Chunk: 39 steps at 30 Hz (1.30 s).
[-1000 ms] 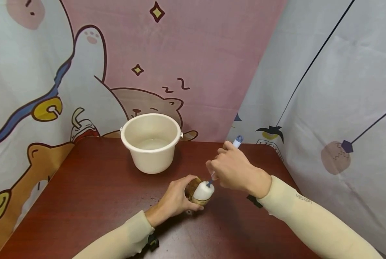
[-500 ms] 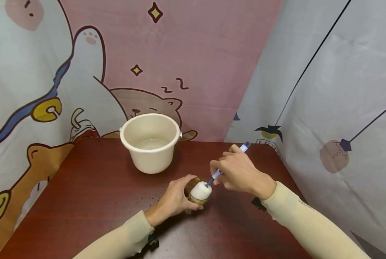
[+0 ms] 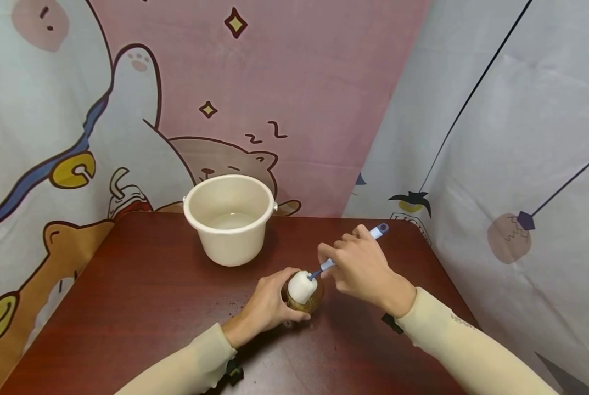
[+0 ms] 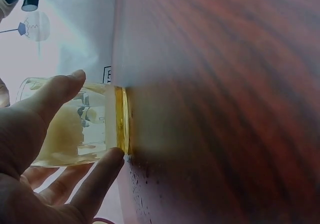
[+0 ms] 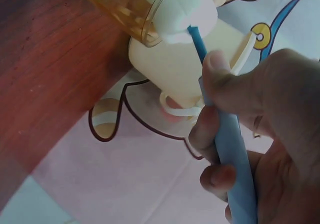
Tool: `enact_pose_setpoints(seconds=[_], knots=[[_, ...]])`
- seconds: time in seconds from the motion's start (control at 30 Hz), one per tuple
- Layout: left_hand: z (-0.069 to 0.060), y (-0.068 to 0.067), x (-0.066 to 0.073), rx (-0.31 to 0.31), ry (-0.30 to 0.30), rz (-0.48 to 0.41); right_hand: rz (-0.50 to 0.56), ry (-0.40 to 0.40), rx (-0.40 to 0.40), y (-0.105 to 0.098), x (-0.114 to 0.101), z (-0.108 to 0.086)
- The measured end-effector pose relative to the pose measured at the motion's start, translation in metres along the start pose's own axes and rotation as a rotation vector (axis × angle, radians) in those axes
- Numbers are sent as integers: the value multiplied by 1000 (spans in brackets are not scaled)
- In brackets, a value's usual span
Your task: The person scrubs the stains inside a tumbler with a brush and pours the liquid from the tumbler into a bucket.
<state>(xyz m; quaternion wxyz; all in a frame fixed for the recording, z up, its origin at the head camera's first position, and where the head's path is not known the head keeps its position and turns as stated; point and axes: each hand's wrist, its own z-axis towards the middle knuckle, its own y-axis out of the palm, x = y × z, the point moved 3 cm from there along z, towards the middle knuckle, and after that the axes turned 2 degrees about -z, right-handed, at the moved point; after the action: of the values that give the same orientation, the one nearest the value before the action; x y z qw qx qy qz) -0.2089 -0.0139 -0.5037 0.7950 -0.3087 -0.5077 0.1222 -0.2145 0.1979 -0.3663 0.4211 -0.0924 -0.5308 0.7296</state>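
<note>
My left hand [image 3: 269, 303] grips an amber, see-through glass [image 4: 95, 149] that stands upright on the table, thumb on one side and fingers round the other. A white sponge head [image 3: 301, 287] sits partly inside the glass and sticks out above its rim. It is fixed to a blue and white handle [image 5: 235, 159], which my right hand [image 3: 363, 269] pinches between thumb and fingers, slanting up to the right. In the right wrist view the white head [image 5: 187, 11] shows at the mouth of the glass.
A cream bucket [image 3: 232, 249] with some liquid in it stands behind the glass, to the left, near the back of the dark red table [image 3: 141, 307]. Small drops lie left of the glass. Printed cloth [image 3: 314, 109] hangs behind and to the right.
The handle has tilted further over to the right, and the white head has shifted slightly left in the glass. My left hand keeps its grip in the same place.
</note>
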Motion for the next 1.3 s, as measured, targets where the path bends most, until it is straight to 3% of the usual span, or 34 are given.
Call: enact_pose_setpoints(seconds=[0.23,0.5,1.07,1.3], knots=[[-1,0,-1,8,12,1,-159,-34,34,-11,-11,3],[-1,1,-3,12,26,5,-245,-86,47,-22,-20,8],[-1,-1,-1,12,48,29,-442,-341,40,-31,-38,23],[-1,-2,0,4,42,26,-447,-394,7,-34,-37,30]])
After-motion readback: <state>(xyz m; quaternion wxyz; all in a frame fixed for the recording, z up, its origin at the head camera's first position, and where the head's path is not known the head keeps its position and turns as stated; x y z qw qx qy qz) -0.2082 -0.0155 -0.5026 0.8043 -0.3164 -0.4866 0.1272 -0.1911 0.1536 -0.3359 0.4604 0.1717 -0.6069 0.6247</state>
